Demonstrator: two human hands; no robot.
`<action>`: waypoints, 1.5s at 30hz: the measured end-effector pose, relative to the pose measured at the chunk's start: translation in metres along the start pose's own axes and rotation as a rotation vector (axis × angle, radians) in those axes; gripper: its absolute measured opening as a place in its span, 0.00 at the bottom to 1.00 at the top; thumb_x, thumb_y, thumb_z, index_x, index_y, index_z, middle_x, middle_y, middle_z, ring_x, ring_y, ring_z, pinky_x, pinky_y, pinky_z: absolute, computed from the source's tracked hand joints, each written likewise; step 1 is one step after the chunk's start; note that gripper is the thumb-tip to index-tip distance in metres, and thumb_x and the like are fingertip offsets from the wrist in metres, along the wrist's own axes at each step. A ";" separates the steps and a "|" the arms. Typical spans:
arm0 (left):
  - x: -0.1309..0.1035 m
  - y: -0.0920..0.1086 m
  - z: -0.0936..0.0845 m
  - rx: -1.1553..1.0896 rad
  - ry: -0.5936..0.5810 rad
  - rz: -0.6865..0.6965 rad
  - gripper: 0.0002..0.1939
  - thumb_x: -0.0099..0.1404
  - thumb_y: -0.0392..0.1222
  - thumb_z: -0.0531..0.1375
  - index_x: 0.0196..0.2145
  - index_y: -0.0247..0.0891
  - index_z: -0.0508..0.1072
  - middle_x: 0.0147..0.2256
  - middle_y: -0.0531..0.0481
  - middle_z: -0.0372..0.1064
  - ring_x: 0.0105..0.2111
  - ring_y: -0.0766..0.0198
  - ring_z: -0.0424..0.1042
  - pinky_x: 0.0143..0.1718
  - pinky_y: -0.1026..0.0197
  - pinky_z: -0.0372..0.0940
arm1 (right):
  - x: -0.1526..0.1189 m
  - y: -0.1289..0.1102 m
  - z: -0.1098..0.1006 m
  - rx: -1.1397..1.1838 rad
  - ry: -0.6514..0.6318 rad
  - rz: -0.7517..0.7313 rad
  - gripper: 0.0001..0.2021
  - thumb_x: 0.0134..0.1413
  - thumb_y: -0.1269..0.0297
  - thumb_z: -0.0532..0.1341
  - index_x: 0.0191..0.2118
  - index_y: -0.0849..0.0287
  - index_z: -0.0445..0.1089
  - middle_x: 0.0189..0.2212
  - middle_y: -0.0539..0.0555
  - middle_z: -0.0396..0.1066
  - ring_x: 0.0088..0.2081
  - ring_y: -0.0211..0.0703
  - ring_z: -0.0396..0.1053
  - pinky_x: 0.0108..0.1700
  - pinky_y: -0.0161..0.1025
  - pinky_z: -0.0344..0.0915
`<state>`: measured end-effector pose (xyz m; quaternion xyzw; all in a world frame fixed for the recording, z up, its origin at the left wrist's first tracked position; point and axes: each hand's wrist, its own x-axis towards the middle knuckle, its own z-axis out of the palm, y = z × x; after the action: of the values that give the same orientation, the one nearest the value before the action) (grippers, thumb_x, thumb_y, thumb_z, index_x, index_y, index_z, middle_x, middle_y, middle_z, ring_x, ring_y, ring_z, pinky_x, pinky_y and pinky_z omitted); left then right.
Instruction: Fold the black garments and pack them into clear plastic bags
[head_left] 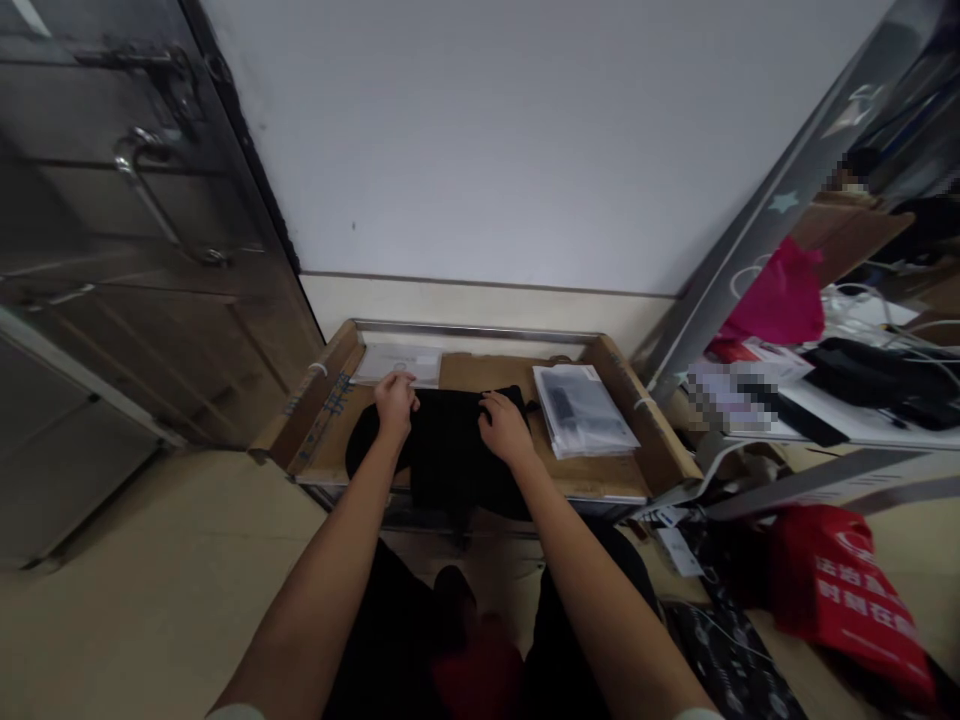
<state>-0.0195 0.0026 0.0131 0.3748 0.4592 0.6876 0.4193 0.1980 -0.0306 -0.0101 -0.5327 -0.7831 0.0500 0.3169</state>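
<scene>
A black cloth item, apparently a garment laid flat, rests on a cardboard-lined table and hangs over its front edge. My left hand is at the cloth's upper left with its fingers curled closed; whether it pinches anything is hidden. Toward the upper right of the cloth, my right hand lies palm down, fingers stretched out and resting on the fabric. Right of the cloth are clear plastic packets with something dark inside. A flat white packet lies behind my left hand.
Cardboard walls edge the table's sides. A metal door with a handle stands at left. On the right, a cluttered white desk holds a pink bag and cables. A red bag sits below it.
</scene>
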 end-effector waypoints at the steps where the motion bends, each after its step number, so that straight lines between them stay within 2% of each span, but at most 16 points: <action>1: 0.005 0.003 0.005 -0.075 -0.087 -0.054 0.02 0.56 0.39 0.57 0.26 0.40 0.67 0.13 0.64 0.40 0.12 0.72 0.43 0.16 0.67 0.50 | 0.000 0.000 0.001 0.009 0.005 0.010 0.18 0.56 0.73 0.55 0.49 0.64 0.76 0.55 0.64 0.73 0.60 0.52 0.66 0.66 0.50 0.60; 5: 0.028 0.016 0.011 -0.315 -0.446 -0.287 0.05 0.58 0.40 0.58 0.29 0.37 0.72 0.13 0.63 0.39 0.12 0.73 0.39 0.14 0.67 0.47 | 0.002 0.004 0.001 0.040 0.029 0.017 0.18 0.54 0.76 0.55 0.47 0.63 0.77 0.54 0.63 0.74 0.59 0.51 0.68 0.65 0.49 0.62; 7: 0.040 0.023 0.002 -0.425 -0.484 -0.334 0.07 0.60 0.42 0.58 0.30 0.36 0.74 0.14 0.62 0.40 0.13 0.73 0.40 0.14 0.69 0.46 | 0.003 0.007 0.001 0.061 0.043 0.012 0.18 0.53 0.77 0.56 0.46 0.63 0.77 0.53 0.62 0.75 0.58 0.51 0.69 0.65 0.49 0.62; 10: 0.051 0.032 -0.024 -0.536 -0.471 -0.309 0.09 0.61 0.42 0.58 0.32 0.34 0.74 0.15 0.61 0.42 0.14 0.73 0.43 0.15 0.69 0.45 | 0.004 0.011 0.002 0.090 0.070 0.017 0.17 0.52 0.78 0.56 0.45 0.62 0.77 0.51 0.62 0.76 0.57 0.51 0.70 0.64 0.48 0.63; 13: 0.052 0.038 -0.051 -0.481 -0.461 -0.244 0.10 0.59 0.45 0.58 0.32 0.35 0.74 0.16 0.60 0.43 0.15 0.72 0.45 0.17 0.68 0.49 | 0.005 0.014 0.005 0.094 0.098 0.048 0.16 0.52 0.77 0.57 0.43 0.62 0.78 0.51 0.62 0.76 0.57 0.52 0.69 0.64 0.49 0.62; 16: 0.045 0.035 -0.063 -0.204 -0.364 -0.149 0.09 0.57 0.46 0.59 0.31 0.38 0.73 0.16 0.60 0.46 0.16 0.69 0.49 0.20 0.65 0.53 | 0.005 0.015 0.006 0.086 0.115 0.104 0.15 0.53 0.76 0.58 0.42 0.60 0.79 0.51 0.61 0.76 0.58 0.54 0.67 0.66 0.55 0.57; 19: 0.036 0.025 -0.065 0.315 -0.123 0.103 0.07 0.56 0.45 0.59 0.28 0.39 0.72 0.18 0.57 0.57 0.20 0.66 0.59 0.26 0.63 0.59 | 0.005 0.013 0.005 0.085 0.124 0.168 0.15 0.53 0.74 0.58 0.42 0.58 0.80 0.52 0.60 0.76 0.61 0.56 0.64 0.68 0.61 0.52; 21: 0.027 0.020 -0.069 0.664 -0.042 0.276 0.08 0.58 0.45 0.58 0.29 0.39 0.73 0.25 0.52 0.67 0.28 0.62 0.68 0.35 0.61 0.64 | 0.004 0.012 0.004 0.087 0.129 0.201 0.14 0.54 0.72 0.59 0.42 0.56 0.80 0.53 0.58 0.75 0.63 0.57 0.62 0.69 0.63 0.48; 23: 0.017 0.021 -0.079 0.929 -0.067 0.327 0.10 0.61 0.45 0.57 0.35 0.39 0.74 0.33 0.48 0.73 0.37 0.57 0.72 0.43 0.58 0.65 | 0.004 0.011 0.004 0.083 0.131 0.230 0.14 0.54 0.71 0.59 0.42 0.55 0.80 0.55 0.58 0.74 0.64 0.58 0.60 0.69 0.66 0.46; 25: 0.006 0.026 -0.093 1.101 -0.137 0.271 0.14 0.60 0.47 0.59 0.42 0.38 0.72 0.39 0.43 0.75 0.41 0.53 0.73 0.46 0.55 0.66 | 0.005 0.011 0.004 0.076 0.126 0.255 0.14 0.54 0.70 0.60 0.43 0.56 0.81 0.56 0.59 0.73 0.65 0.59 0.59 0.69 0.66 0.45; 29: -0.010 0.045 -0.111 1.194 -0.270 0.100 0.23 0.55 0.48 0.65 0.48 0.38 0.71 0.45 0.41 0.76 0.46 0.50 0.75 0.48 0.54 0.67 | 0.007 0.011 0.006 0.068 0.100 0.274 0.14 0.55 0.68 0.60 0.44 0.56 0.81 0.58 0.59 0.71 0.66 0.60 0.58 0.69 0.68 0.45; 34: -0.008 0.064 -0.101 1.079 -0.382 -0.227 0.10 0.49 0.41 0.66 0.32 0.39 0.77 0.30 0.47 0.78 0.34 0.52 0.77 0.37 0.57 0.70 | 0.012 0.019 -0.001 0.073 0.053 0.226 0.15 0.54 0.68 0.62 0.45 0.57 0.81 0.58 0.60 0.72 0.64 0.59 0.62 0.68 0.63 0.51; 36: 0.000 0.069 -0.097 0.995 -0.373 -0.269 0.09 0.48 0.41 0.66 0.29 0.39 0.77 0.28 0.49 0.77 0.31 0.53 0.77 0.33 0.58 0.69 | 0.015 0.027 -0.006 0.101 0.017 0.185 0.14 0.53 0.68 0.62 0.44 0.58 0.81 0.56 0.61 0.73 0.62 0.58 0.64 0.67 0.58 0.55; 39: 0.018 0.076 -0.095 1.000 -0.355 -0.172 0.08 0.46 0.40 0.64 0.28 0.39 0.77 0.27 0.50 0.77 0.30 0.55 0.75 0.31 0.60 0.67 | 0.018 0.038 -0.010 0.173 0.021 0.127 0.17 0.53 0.72 0.60 0.46 0.57 0.80 0.56 0.59 0.74 0.61 0.54 0.66 0.67 0.56 0.57; 42: 0.032 0.087 -0.090 1.185 -0.302 -0.055 0.04 0.46 0.39 0.63 0.24 0.39 0.73 0.23 0.50 0.72 0.27 0.58 0.72 0.27 0.61 0.61 | 0.018 0.042 -0.007 0.252 0.134 0.124 0.24 0.52 0.76 0.57 0.53 0.56 0.77 0.57 0.56 0.73 0.62 0.51 0.65 0.67 0.55 0.58; 45: 0.033 0.101 -0.075 1.231 -0.341 -0.019 0.05 0.49 0.41 0.62 0.23 0.39 0.70 0.21 0.51 0.68 0.23 0.61 0.67 0.24 0.62 0.55 | 0.017 0.040 0.000 0.252 0.152 0.135 0.26 0.50 0.77 0.57 0.55 0.57 0.75 0.58 0.58 0.72 0.64 0.52 0.62 0.67 0.57 0.57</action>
<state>-0.1225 -0.0137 0.0904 0.6472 0.7003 0.2248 0.2004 0.2261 0.0015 -0.0196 -0.5425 -0.7069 0.1285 0.4353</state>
